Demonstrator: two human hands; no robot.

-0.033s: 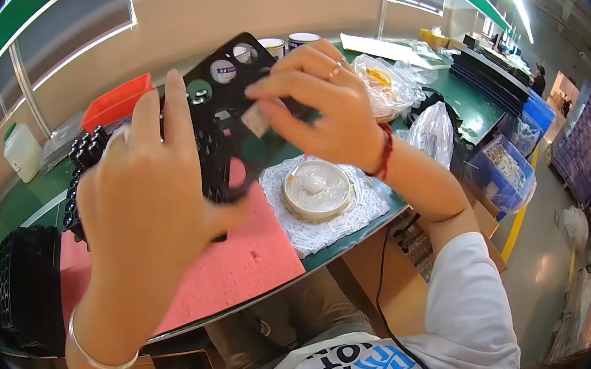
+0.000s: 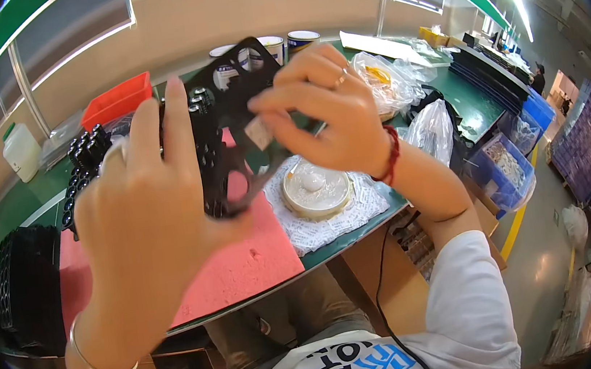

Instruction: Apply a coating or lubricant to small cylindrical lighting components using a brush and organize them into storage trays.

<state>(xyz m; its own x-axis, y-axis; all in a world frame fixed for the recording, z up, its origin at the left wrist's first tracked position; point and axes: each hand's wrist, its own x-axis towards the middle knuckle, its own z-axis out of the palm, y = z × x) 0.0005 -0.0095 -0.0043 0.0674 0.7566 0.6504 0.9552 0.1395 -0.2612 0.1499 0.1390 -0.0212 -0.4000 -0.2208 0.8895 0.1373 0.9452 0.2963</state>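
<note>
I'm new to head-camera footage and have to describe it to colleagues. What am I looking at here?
There's no machine: these are a person's own bare hands. The view comes from the left one of two wide fisheye cameras on their head, looking down, so straight edges curve.

The left hand seems to support a black plate with round holes, raised above the bench. The right hand pinches a small pale piece in front of it.

On the green bench lie a pink mat and, to its right, a round dish on a white printed sheet. Farther back are a red bin and a green-capped bottle.
</note>
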